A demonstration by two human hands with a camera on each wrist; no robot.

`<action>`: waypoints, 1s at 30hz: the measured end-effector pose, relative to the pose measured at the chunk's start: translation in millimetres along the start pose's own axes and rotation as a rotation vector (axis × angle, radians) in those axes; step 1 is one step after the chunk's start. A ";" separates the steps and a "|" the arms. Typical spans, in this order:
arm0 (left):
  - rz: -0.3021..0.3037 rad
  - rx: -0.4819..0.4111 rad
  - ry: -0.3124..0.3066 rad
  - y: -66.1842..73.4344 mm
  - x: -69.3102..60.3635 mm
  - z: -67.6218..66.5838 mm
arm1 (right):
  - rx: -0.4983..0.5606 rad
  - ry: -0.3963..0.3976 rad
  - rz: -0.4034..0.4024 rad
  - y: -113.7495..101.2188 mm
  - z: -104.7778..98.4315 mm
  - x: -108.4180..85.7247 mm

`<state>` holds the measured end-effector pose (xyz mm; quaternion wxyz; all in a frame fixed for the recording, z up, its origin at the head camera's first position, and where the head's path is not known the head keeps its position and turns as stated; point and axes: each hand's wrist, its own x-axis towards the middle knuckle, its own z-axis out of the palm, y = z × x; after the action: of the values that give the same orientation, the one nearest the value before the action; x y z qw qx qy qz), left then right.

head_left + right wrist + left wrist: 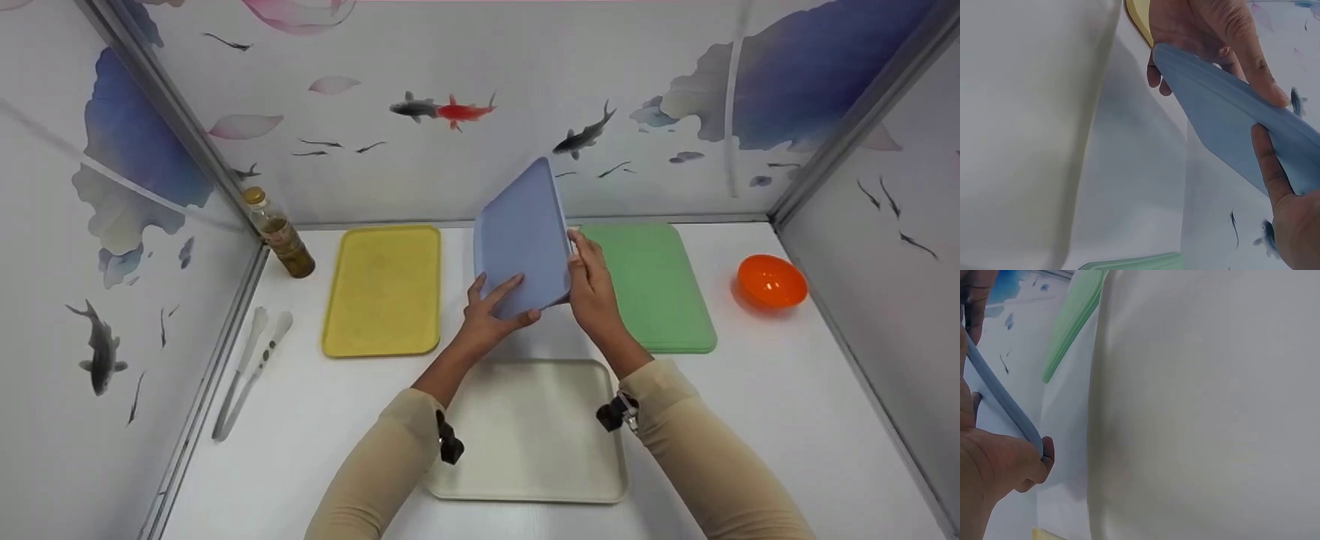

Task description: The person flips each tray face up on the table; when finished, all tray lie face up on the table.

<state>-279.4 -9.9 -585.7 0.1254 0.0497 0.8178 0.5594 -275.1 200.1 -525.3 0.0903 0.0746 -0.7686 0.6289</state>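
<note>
A light blue tray [521, 232] is held up off the table, tilted on its side, between both hands. My left hand [487, 319] grips its lower edge, with some fingers spread over the face. My right hand [596, 292] holds the tray's right edge. Both grips also show in the right wrist view, with the left hand [1213, 34] at the top and the right hand [1303, 230] at lower right. Beneath the arms a cream tray [536, 435] lies flat. The left wrist view shows the blue tray's edge [1002, 394] beside that cream tray.
A yellow tray [382, 292] lies left of the hands, and stacked green trays [649, 289] lie right. An orange bowl [772, 281] stands far right. At left are a bottle of brownish liquid [285, 240] and tongs [251, 371]. Walls enclose the table's back and sides.
</note>
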 end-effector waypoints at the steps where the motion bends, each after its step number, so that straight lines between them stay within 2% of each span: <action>1: 0.004 0.010 0.007 -0.4 -0.9 -0.1 | 0.000 -0.003 0.002 0.2 -0.3 0.3; 5: 0.022 0.072 0.041 -1.5 -5.0 -0.1 | -0.025 -0.013 -0.009 2.2 -1.8 0.3; 8: 0.030 0.124 0.070 -3.3 -6.0 0.5 | -0.095 -0.036 -0.030 2.4 -2.5 -1.0; 12: 0.051 0.198 0.104 -5.6 -7.6 0.2 | -0.310 -0.097 -0.062 2.8 -2.9 -1.9; 18: 0.123 0.312 0.154 -12.3 -9.9 -2.5 | -0.655 -0.230 -0.050 4.4 -1.7 -6.5; 24: 0.162 0.381 0.131 -14.2 -13.6 -8.6 | -0.888 -0.277 -0.040 14.6 0.3 -9.6; 30: 0.205 0.475 0.093 -11.8 -15.1 -18.9 | -0.960 -0.277 0.018 28.5 2.8 -14.4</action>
<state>-269.1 -34.7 -587.9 0.0152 0.1348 0.9218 0.3632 -267.7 203.0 -556.3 0.0061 0.1007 -0.9767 0.1893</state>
